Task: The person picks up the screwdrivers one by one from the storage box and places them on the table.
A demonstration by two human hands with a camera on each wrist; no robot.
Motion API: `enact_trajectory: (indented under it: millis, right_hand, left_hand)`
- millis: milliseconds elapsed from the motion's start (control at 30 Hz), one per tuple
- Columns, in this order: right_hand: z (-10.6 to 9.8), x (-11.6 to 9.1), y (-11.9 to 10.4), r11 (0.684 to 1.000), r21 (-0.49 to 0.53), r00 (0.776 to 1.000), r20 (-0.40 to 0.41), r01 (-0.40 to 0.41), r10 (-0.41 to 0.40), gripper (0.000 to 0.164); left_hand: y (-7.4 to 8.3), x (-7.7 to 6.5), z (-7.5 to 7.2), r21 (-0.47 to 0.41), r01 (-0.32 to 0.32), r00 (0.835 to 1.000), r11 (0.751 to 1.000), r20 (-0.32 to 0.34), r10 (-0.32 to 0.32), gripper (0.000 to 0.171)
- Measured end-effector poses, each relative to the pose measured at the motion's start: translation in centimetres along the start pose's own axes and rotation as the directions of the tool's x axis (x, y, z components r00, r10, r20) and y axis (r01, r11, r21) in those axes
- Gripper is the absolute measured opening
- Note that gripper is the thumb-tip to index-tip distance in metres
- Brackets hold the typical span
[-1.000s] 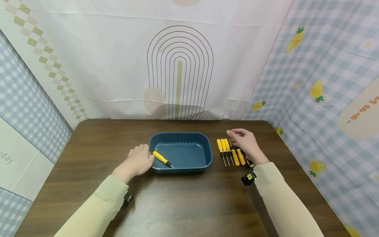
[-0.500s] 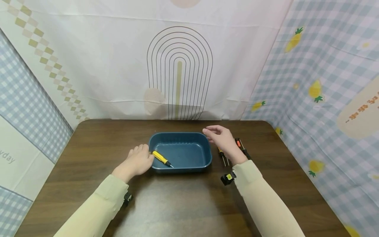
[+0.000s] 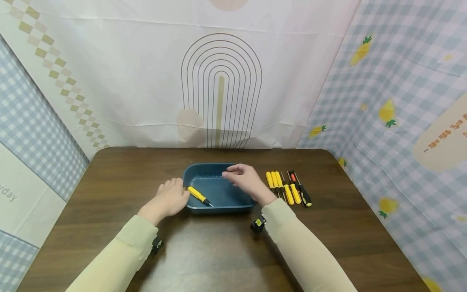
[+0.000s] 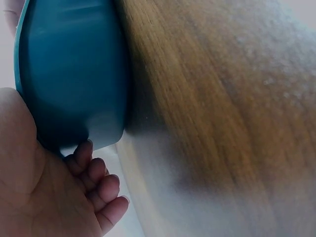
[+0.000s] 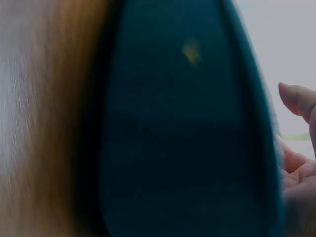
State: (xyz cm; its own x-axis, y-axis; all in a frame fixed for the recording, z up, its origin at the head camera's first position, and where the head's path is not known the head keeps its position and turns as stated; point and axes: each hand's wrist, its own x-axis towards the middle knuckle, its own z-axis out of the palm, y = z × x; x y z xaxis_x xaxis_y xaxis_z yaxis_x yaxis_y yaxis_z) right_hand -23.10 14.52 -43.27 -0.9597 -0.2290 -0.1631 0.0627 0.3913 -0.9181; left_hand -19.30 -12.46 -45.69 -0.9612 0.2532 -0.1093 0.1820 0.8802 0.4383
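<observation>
A dark blue plastic bin sits mid-table in the head view. Inside, near its left front corner, lies a yellow-handled screwdriver, tip toward the front wall. My left hand holds the bin's left end, thumb at the rim; in the left wrist view its curled fingers are at the outer wall. Above the bin's right part hovers my right hand, fingers loosely bent, thumb apart, nothing visible between them. The right wrist view has the bin's wall blurred and close, with the right hand beyond it.
To the right of the bin, several screwdrivers lie in a row: yellow-handled screwdrivers, one with a red and black handle, and a black-handled one. Printed cloth hangs behind the table.
My right hand has moved left from over the screwdriver row to above the bin, leaving the row in view again. The left hand and the bin stay where they were.
</observation>
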Motion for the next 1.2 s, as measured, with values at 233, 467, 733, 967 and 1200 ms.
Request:
enact_trajectory:
  millis: [233,467,733,967,1200]
  right_hand:
    - [3.4,0.6,-0.6,0.982,-0.189,0.977,0.205,-0.019,0.058,0.048]
    - [5.4,1.0,-0.5,0.979,-0.202,0.962,0.258,-0.032,0.085,0.04]
    - [6.7,1.3,-0.8,0.957,-0.283,0.969,0.218,-0.055,0.12,0.017]
    - [7.3,1.3,-0.9,0.912,-0.405,0.98,0.15,-0.062,0.133,0.012]
    - [7.9,1.6,-1.0,0.906,-0.416,0.983,0.114,-0.083,0.142,0.012]
  left_hand:
    - [0.1,-0.1,0.0,0.024,0.002,1.0,1.0,-0.007,-0.002,0.04]
    - [0.3,0.0,-0.1,0.106,-0.001,1.0,0.994,-0.02,0.003,0.043]
    - [0.5,-0.1,-0.3,0.147,0.003,1.0,0.989,-0.028,0.001,0.043]
    - [0.6,-0.1,-0.3,0.142,0.002,1.0,0.99,-0.011,0.0,0.041]
    - [0.4,-0.1,-0.5,0.136,0.007,1.0,0.991,0.011,-0.008,0.044]
